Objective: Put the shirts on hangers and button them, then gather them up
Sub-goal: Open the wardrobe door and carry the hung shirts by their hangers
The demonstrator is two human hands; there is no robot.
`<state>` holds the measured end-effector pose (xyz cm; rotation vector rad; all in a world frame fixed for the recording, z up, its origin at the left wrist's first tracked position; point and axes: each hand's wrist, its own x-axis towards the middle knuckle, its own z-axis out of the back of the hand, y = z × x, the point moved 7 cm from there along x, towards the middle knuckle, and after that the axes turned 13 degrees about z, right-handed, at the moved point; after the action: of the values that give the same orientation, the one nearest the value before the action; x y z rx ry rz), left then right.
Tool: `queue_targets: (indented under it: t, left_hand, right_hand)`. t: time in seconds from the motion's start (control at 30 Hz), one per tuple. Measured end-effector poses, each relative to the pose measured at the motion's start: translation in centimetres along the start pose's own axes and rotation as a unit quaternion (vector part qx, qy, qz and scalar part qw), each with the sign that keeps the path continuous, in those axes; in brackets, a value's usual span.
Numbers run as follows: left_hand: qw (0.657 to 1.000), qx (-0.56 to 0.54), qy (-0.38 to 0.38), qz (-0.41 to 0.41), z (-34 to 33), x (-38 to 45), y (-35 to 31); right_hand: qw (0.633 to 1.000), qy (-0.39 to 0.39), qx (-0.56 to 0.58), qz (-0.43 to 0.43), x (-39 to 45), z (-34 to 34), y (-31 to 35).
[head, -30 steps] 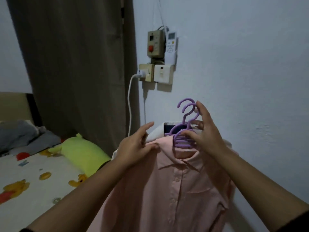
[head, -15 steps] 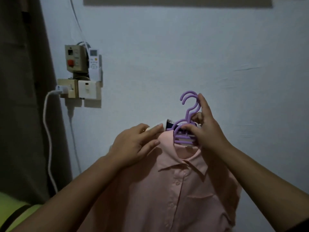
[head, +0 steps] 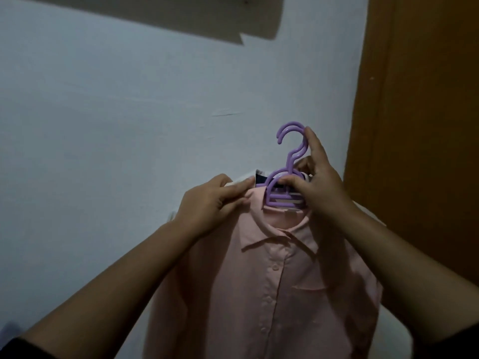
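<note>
2 forearms rise from the bottom corners of the frame toward its middle. Between them, in the lower centre, hangs a pink shirt (head: 274, 294), buttoned down its placket, with a chest pocket at centre right and its collar spread open. The left hand (head: 210, 203), just left of centre, pinches the shirt's left shoulder at the collar edge, fingers curled over the fabric. The right hand (head: 318, 182), just right of centre, grips the necks of the purple hangers (head: 286, 182), thumb pressed on the front and index finger stretched up along the hook stems. The 2 hands sit close, apart by about the width of the collar opening. At least 2 purple hooks stand stacked together, curving to the left above the right hand. Behind the pink collar, a strip of dark navy garment (head: 260, 180) and an edge of white garment (head: 242, 178) show at the hanger necks, so several shirts are bunched in 1 bundle. Beyond them spreads a pale blue-grey wall (head: 129, 125). A dark angular shadow (head: 168, 16) crosses the upper left of the frame. An orange-brown wooden panel (head: 420, 125) fills the right edge.
</note>
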<state>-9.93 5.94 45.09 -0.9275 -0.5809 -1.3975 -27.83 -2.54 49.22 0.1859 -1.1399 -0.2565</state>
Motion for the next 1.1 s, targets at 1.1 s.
queue_targets:
  t: [1.1]
  left_hand:
    - [0.920,-0.353,0.067,-0.160,-17.6,18.5,-46.6]
  right_hand:
    - [0.740,0.004,-0.669,-0.075,-14.6,53.5,-7.7]
